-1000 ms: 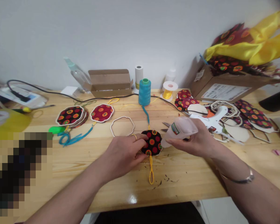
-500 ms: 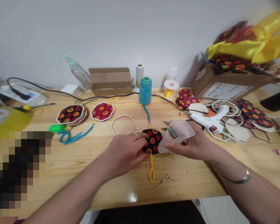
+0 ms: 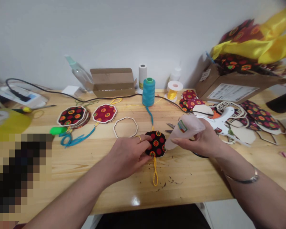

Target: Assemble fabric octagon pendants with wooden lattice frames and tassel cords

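My left hand (image 3: 131, 154) has its fingers closed on the left edge of a black fabric ornament (image 3: 155, 144) with red and orange flower patterns, lying on the table. A yellow braided loop (image 3: 155, 173) runs from its lower end, and a blue tassel (image 3: 149, 115) from the upper end. In my right hand (image 3: 202, 138) is a translucent squeeze bottle (image 3: 186, 131) with a small green label, tilted nozzle-down. Its tip is at the ornament's right edge; whether they touch I cannot tell. Scissors (image 3: 170, 127) lie partly hidden behind the bottle.
A bare wooden frame (image 3: 125, 127) and finished-looking ornaments (image 3: 105, 113) lie to the left. Behind stand a blue thread spool (image 3: 148, 92) and an open cardboard box (image 3: 113, 84). A white glue gun (image 3: 220, 124) rests on the right among frames, before a fabric-filled carton (image 3: 228, 86).
My right hand has shifted slightly right with the squeeze bottle, which leans more, and more of the ornament's right edge shows. My left hand stays in place.
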Demonstrator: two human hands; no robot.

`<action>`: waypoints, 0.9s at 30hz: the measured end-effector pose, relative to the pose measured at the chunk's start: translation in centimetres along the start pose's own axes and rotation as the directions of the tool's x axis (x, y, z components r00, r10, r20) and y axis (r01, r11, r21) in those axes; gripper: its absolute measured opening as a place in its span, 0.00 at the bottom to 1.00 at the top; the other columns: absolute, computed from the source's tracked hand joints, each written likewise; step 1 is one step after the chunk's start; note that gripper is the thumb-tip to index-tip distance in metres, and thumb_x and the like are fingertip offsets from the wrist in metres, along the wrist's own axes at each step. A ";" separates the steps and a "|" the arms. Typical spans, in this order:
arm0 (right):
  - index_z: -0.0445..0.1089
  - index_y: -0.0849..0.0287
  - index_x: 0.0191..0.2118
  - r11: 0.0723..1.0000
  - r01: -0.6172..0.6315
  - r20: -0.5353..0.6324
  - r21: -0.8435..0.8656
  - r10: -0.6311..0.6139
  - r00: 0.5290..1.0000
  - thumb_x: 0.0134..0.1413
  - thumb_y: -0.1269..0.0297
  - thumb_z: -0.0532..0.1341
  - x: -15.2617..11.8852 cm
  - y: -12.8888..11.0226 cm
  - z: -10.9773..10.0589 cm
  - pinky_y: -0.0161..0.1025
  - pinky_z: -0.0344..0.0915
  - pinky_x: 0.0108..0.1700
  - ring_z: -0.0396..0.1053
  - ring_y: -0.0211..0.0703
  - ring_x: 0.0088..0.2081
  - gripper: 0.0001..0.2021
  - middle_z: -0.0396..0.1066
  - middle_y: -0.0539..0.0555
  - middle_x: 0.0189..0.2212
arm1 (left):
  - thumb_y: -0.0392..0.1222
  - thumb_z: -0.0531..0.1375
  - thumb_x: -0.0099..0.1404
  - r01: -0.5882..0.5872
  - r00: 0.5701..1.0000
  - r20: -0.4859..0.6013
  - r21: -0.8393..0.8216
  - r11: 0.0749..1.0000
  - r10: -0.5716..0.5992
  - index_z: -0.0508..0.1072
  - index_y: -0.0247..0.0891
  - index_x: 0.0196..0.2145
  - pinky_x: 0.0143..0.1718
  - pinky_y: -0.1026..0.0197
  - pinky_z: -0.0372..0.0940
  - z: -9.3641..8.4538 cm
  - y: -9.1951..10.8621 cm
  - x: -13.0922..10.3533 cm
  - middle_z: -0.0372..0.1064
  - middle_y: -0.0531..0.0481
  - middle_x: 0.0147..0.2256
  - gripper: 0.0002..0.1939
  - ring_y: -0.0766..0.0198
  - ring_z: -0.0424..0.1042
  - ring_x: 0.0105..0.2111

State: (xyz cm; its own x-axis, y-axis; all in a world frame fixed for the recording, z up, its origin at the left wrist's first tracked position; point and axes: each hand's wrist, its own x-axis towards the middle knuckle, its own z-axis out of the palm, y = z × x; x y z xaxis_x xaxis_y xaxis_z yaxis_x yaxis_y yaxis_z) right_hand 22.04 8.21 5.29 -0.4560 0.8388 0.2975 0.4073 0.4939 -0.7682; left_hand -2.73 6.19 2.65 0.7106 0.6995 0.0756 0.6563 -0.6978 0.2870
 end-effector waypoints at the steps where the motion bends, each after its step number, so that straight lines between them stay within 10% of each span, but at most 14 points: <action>1: 0.67 0.59 0.27 1.000 0.011 0.013 0.002 -0.011 1.000 0.47 0.67 0.66 0.0 0.0 0.1 0.29 0.58 0.22 0.63 0.31 0.22 0.07 0.68 0.46 0.21 | 0.43 0.57 0.64 0.000 1.000 -0.001 -0.001 1.000 0.000 0.68 0.40 0.37 0.35 0.58 0.68 0.0 0.0 0.0 0.71 0.50 0.50 0.06 0.58 0.74 0.43; 27: 0.66 0.58 0.27 0.995 -0.091 -0.188 -0.043 0.082 0.979 0.47 0.64 0.66 0.1 1.2 0.1 0.35 0.61 0.26 0.64 0.36 0.24 0.08 0.67 0.48 0.23 | 0.42 0.57 0.63 0.010 0.999 0.033 0.005 1.000 -0.010 0.69 0.39 0.36 0.35 0.57 0.68 -0.2 0.2 0.1 0.71 0.49 0.50 0.05 0.58 0.74 0.43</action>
State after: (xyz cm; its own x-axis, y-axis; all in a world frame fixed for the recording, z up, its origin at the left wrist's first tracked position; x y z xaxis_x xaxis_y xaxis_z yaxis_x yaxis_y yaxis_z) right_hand 22.39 8.86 4.36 -0.2641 0.9044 0.3350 0.4812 0.4246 -0.7669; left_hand -2.60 6.18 2.89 0.7119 0.7011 0.0410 0.6647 -0.6914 0.2832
